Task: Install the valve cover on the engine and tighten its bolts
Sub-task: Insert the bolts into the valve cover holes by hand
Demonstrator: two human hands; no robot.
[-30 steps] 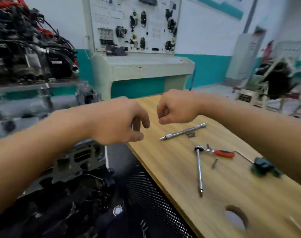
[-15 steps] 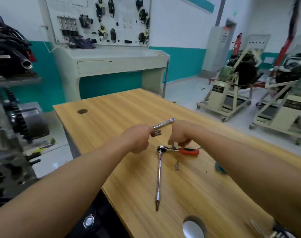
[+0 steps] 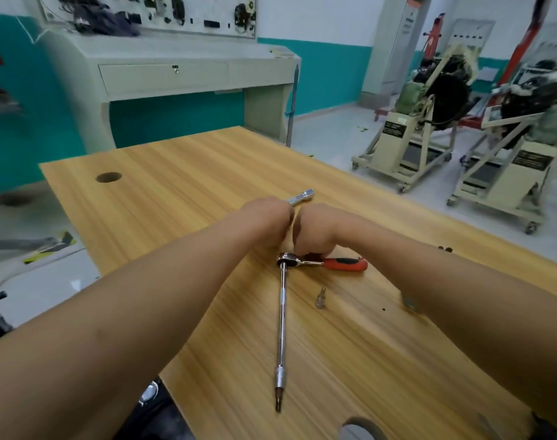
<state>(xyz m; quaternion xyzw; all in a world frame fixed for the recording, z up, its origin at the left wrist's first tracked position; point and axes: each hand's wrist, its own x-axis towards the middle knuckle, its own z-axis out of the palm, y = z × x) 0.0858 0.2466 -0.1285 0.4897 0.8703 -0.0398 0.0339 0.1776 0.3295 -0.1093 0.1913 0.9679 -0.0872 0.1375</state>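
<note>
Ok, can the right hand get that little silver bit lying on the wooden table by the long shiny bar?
Probably yes. The little silver bit lies uncovered on the wooden table, close to the right hand, with only the red-handled ratchet lying flat between them.

Left hand (image 3: 266, 217) grips a silver bar (image 3: 302, 196), touching right hand (image 3: 315, 230).

Left hand (image 3: 267, 217) now holds silver bar (image 3: 301, 197); right hand (image 3: 315, 231) lowered to ratchet (image 3: 344, 264)

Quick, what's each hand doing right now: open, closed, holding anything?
Left hand: grips the chrome extension bar.
Right hand: fingers curled down by the ratchet; whether it grips anything cannot be told.
</note>
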